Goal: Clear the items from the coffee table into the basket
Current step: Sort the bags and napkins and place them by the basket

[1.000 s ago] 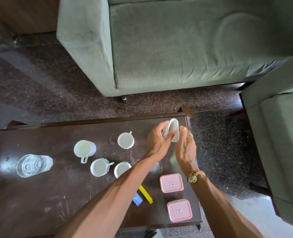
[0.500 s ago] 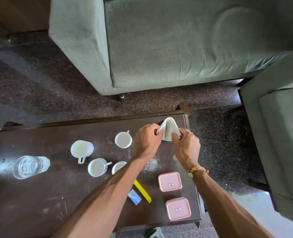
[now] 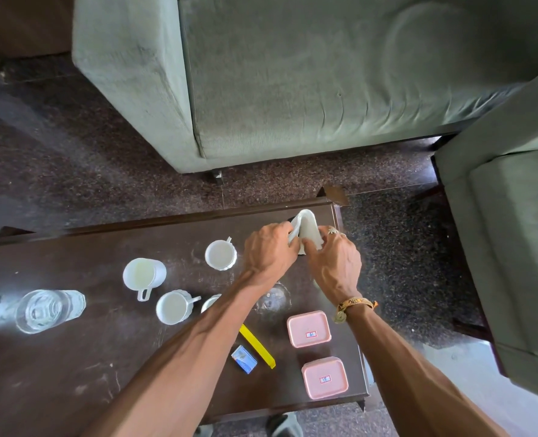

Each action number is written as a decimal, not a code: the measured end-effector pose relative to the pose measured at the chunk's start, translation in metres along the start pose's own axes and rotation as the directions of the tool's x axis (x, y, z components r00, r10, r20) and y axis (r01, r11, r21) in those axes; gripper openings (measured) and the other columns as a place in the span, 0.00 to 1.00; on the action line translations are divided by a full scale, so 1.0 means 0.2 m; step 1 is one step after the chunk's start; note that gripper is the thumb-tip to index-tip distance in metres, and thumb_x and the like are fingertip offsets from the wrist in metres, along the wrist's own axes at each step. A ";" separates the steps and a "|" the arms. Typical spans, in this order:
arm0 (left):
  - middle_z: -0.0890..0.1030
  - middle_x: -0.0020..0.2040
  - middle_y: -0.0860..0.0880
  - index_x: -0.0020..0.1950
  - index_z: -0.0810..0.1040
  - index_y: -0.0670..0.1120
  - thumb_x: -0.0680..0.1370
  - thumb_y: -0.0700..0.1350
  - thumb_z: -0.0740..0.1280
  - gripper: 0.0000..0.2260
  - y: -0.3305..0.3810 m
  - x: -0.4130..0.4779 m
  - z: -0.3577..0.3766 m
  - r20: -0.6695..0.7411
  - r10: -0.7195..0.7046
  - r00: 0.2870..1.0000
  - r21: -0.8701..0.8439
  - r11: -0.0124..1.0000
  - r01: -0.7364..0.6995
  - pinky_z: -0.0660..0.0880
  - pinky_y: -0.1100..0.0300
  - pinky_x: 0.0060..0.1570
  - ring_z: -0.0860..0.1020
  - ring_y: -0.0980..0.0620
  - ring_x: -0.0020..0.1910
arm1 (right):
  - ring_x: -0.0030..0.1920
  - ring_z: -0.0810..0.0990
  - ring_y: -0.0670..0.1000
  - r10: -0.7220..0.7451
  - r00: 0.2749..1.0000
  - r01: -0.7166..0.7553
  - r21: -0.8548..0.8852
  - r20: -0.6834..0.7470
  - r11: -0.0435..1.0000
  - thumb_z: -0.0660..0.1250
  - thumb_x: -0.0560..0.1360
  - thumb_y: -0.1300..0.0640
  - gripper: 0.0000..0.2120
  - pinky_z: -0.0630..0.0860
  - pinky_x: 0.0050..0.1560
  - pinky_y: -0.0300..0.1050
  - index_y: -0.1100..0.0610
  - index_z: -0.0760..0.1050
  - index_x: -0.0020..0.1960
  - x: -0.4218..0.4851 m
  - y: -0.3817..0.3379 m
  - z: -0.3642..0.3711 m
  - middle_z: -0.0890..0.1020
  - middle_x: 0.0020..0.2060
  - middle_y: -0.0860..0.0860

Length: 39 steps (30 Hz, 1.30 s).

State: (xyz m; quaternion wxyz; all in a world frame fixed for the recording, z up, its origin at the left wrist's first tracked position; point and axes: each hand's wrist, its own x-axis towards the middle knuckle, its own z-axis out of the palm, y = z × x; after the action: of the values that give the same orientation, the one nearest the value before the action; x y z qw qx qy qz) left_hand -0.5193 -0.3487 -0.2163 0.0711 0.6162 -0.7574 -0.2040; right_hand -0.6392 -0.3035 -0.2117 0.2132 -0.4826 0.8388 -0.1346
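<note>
A wide grey-green sofa (image 3: 324,74) fills the top of the view from above, and a matching armchair (image 3: 513,247) stands at the right edge. Below them, a dark wooden coffee table (image 3: 56,373) stands on a speckled dark floor. Two bare forearms reach across the table to its far right corner. There the left hand (image 3: 269,250) and the right hand (image 3: 333,266) both pinch a white folded item (image 3: 307,227), which stands up like a small tent. It may be cloth or paper; I cannot tell which. The left fingers curl round its left edge and the right thumb presses its front. A clear glass tumbler (image 3: 50,310) lies at the table's left. Near the middle are a tall white mug (image 3: 144,275) and two white cups (image 3: 221,255) (image 3: 174,307). Two pink lidded boxes (image 3: 308,328) (image 3: 325,377) sit near the right edge. Beside them lie a yellow strip (image 3: 256,345) and a small blue box (image 3: 244,359), close together.
</note>
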 end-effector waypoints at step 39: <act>0.68 0.75 0.42 0.74 0.68 0.41 0.79 0.48 0.67 0.26 -0.21 -0.28 -0.17 0.038 0.350 0.936 0.097 0.931 -0.352 0.66 0.43 0.70 0.66 0.39 0.75 | 0.80 0.50 0.63 -0.315 0.946 0.324 -0.248 0.073 0.913 0.51 0.80 0.36 0.36 0.50 0.78 0.66 0.57 0.58 0.80 -0.23 0.16 -0.13 0.53 0.80 0.60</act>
State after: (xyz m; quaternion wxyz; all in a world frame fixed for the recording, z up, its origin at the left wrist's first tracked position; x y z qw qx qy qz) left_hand -0.4557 -0.3082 -0.1941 0.0674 0.4715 -0.8655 -0.1551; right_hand -0.6545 -0.2468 -0.1926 0.1373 -0.6387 0.7554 -0.0503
